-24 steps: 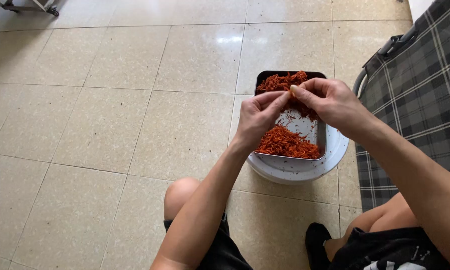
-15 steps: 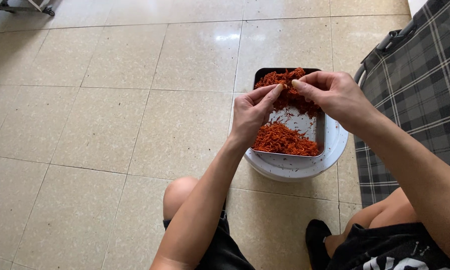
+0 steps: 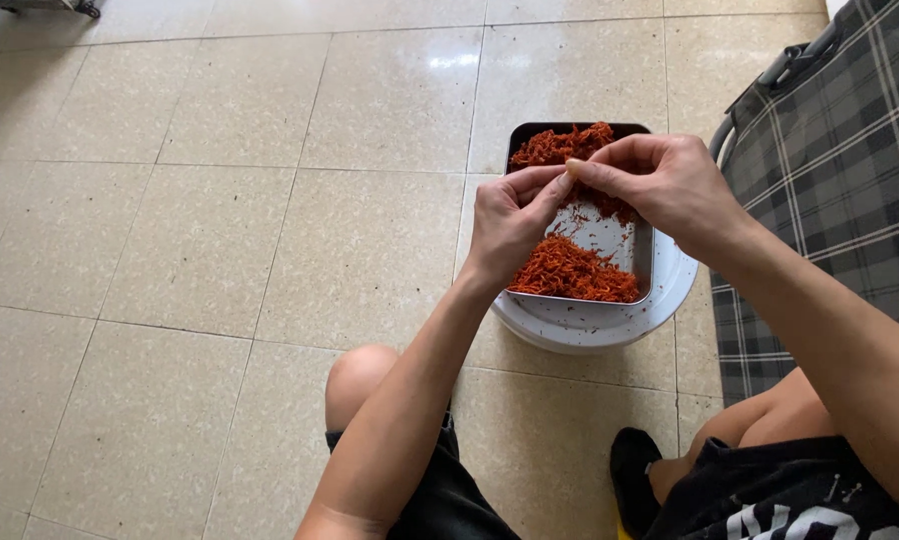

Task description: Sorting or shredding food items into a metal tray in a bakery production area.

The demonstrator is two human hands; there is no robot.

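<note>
Head view: the hands cover the middle of the rectangular metal tray [image 3: 643, 262], and whatever sits between the fingertips is too small to make out; it may be a shred of the red stuff, but I cannot tell. The tray's underside is hidden where it rests on a round white container [image 3: 610, 322]. A plaid folding chair [image 3: 830, 180] at 3 o'clock is cut off by the frame.

The left hand [image 3: 510, 215] and right hand [image 3: 660, 180] meet just above the tray, thumbs and forefingers pinched together tip to tip, the other fingers loosely curled. The shredded red-orange strands [image 3: 575, 270] lie in the tray in two heaps, one at 12 o'clock and one at 6 o'clock, with bare metal between. The tray stands over the tiled floor [image 3: 220, 230], at 1 o'clock from the person's bare knee [image 3: 360, 375].
</note>
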